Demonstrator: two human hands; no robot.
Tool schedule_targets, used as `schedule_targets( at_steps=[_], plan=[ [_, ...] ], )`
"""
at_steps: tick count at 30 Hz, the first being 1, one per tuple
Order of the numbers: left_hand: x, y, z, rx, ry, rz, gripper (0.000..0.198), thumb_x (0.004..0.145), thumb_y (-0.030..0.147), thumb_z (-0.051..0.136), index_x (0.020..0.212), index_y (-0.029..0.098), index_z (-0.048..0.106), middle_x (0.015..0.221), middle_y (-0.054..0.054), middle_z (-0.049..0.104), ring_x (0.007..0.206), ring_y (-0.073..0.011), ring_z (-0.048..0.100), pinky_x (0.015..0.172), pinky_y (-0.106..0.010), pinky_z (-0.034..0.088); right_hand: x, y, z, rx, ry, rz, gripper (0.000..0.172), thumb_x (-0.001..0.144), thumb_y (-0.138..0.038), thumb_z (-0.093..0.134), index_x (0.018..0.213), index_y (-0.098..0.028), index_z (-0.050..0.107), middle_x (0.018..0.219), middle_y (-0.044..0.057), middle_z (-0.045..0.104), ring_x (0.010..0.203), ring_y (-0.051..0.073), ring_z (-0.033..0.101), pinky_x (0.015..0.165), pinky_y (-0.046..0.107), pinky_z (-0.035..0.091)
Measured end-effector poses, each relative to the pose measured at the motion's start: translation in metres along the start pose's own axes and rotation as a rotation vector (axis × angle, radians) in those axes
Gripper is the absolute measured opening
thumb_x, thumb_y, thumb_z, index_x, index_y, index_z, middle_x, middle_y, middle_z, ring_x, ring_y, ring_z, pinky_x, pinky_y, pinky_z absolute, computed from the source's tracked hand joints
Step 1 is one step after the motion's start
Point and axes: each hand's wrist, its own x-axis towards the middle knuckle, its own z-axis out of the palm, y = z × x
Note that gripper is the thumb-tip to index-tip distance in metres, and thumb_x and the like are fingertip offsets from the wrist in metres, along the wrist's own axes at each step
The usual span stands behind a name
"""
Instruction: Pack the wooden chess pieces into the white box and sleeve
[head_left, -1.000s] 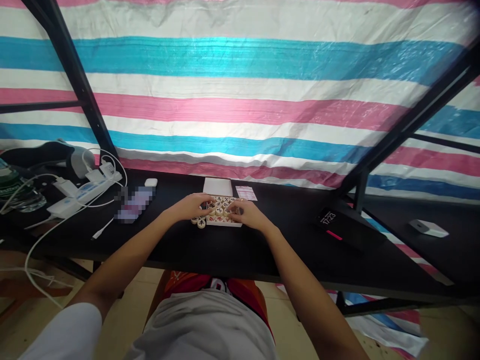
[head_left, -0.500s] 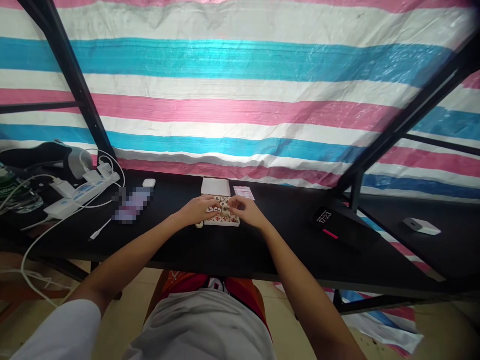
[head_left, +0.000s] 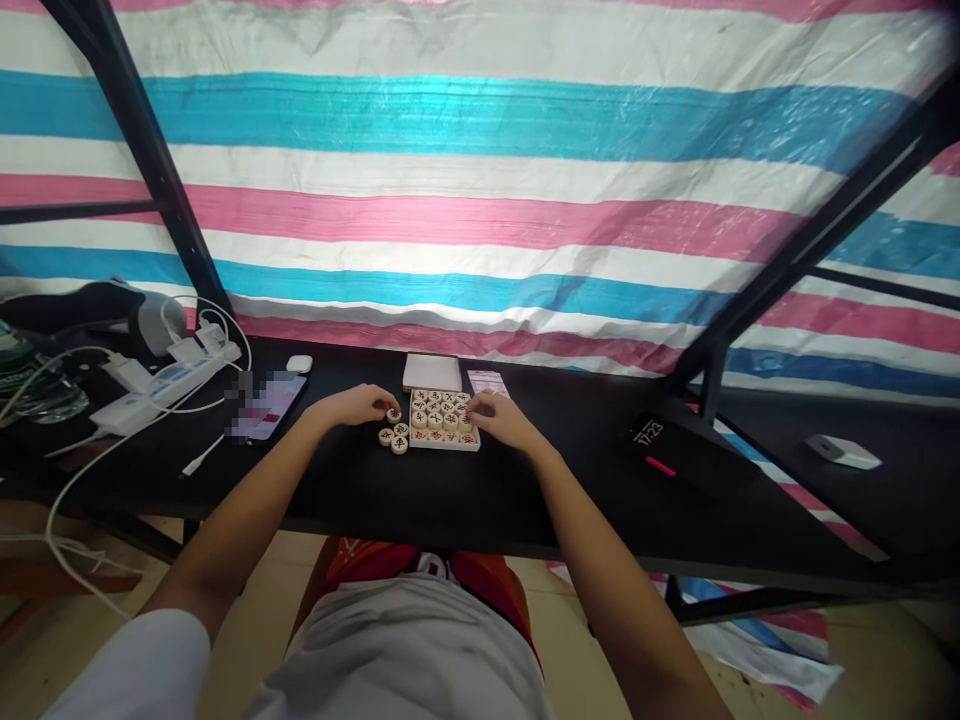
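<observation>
A shallow white box [head_left: 444,446] holds rows of round Chinese chess pieces, dark-marked ones at the back and middle, red-marked ones along the front. My left hand [head_left: 358,405] is just left of the box, its fingers closed on a Chinese chess piece [head_left: 394,415]. Several loose pieces, among them a front one [head_left: 399,446], lie on the table below those fingers. My right hand [head_left: 496,418] is at the box's right edge, fingers curled together against the end pieces; what they pinch, if anything, is hidden.
Behind the box lies a white lid [head_left: 433,373] beside a printed paper slip [head_left: 488,384]. To the left are a phone [head_left: 270,405], a white earphone case [head_left: 299,364] and a power strip [head_left: 161,395] with cables. Another phone [head_left: 675,450] lies on the right of the black table [head_left: 480,510].
My left hand has moved left from over the box to the loose pieces, uncovering the rows. My right hand has shifted slightly right, to the box's edge.
</observation>
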Motion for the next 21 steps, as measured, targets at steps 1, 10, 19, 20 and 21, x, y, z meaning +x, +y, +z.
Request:
schedule_targets(
  at_steps=[1, 10, 19, 20, 21],
  plan=[
    [-0.001, 0.002, 0.0, 0.013, 0.011, -0.014, 0.033, 0.075, 0.024, 0.047, 0.101, 0.02, 0.067, 0.092, -0.002, 0.068, 0.079, -0.0158, 0.06, 0.068, -0.02, 0.042, 0.0, 0.0, 0.0, -0.003, 0.004, -0.005, 0.012, 0.073, -0.021, 0.054, 0.078, -0.018, 0.064, 0.077, 0.0, 0.055, 0.068, 0.012, 0.049, 0.07, 0.027, 0.04],
    [-0.001, 0.004, -0.001, 0.09, 0.088, -0.04, 0.025, 0.074, 0.034, 0.058, 0.092, 0.02, 0.068, 0.086, -0.002, 0.066, 0.073, -0.0153, 0.059, 0.062, -0.021, 0.039, -0.001, -0.003, -0.003, -0.045, 0.044, -0.021, 0.014, 0.079, -0.026, 0.052, 0.081, -0.018, 0.063, 0.077, 0.001, 0.059, 0.068, 0.013, 0.05, 0.068, 0.027, 0.04],
    [-0.005, 0.036, 0.005, -0.014, 0.205, 0.295, 0.024, 0.081, 0.038, 0.057, 0.092, 0.02, 0.068, 0.093, -0.001, 0.068, 0.087, -0.0159, 0.059, 0.078, -0.022, 0.041, 0.0, -0.004, 0.0, -0.062, 0.108, -0.036, 0.015, 0.081, -0.028, 0.051, 0.081, -0.018, 0.063, 0.076, 0.001, 0.06, 0.068, 0.013, 0.051, 0.068, 0.027, 0.04],
    [-0.005, 0.039, 0.009, -0.003, 0.174, 0.33, 0.021, 0.081, 0.036, 0.058, 0.09, 0.02, 0.069, 0.094, -0.001, 0.069, 0.089, -0.0159, 0.059, 0.08, -0.022, 0.04, 0.0, -0.003, 0.0, -0.061, 0.1, -0.038, 0.015, 0.081, -0.027, 0.05, 0.08, -0.018, 0.063, 0.076, 0.001, 0.06, 0.067, 0.013, 0.051, 0.068, 0.027, 0.04],
    [-0.003, 0.04, 0.012, 0.004, 0.145, 0.355, 0.019, 0.081, 0.034, 0.059, 0.089, 0.021, 0.069, 0.095, -0.001, 0.069, 0.09, -0.0157, 0.059, 0.082, -0.022, 0.04, 0.0, -0.003, 0.001, -0.059, 0.09, -0.038, 0.015, 0.08, -0.027, 0.05, 0.08, -0.018, 0.062, 0.076, 0.001, 0.06, 0.067, 0.013, 0.051, 0.068, 0.027, 0.041]
  ],
)
